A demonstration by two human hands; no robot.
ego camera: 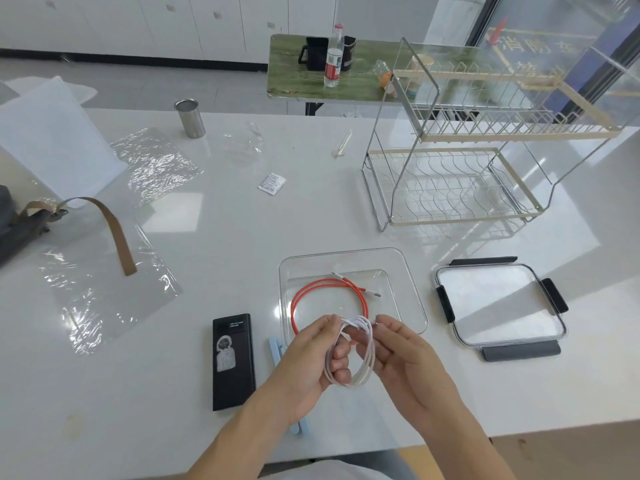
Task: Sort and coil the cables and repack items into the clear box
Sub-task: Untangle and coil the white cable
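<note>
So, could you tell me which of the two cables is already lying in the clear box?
The orange cable; it lies coiled in the clear box, while the white cable is held in both hands.

- Blue clips [275, 351] beside the box [408, 271]: mostly hidden under the left hand [304, 368]; shape cannot be told
- Red cable [311, 287]: its near loop runs behind both hands
- White cable [363, 358]: plug ends covered by fingers; the right hand [405, 355] pinches it at the top, and that grip hides the tip
- Print on the power bank [232, 362] and the sachet [272, 183]: too small to read
- Dark bag [14, 230]: cut off by the left edge
- Rack [485, 140]: its right end is cut off by the frame
- Forearms: cut off at the bottom edge
- Bottle [334, 57] label: blurred
</note>
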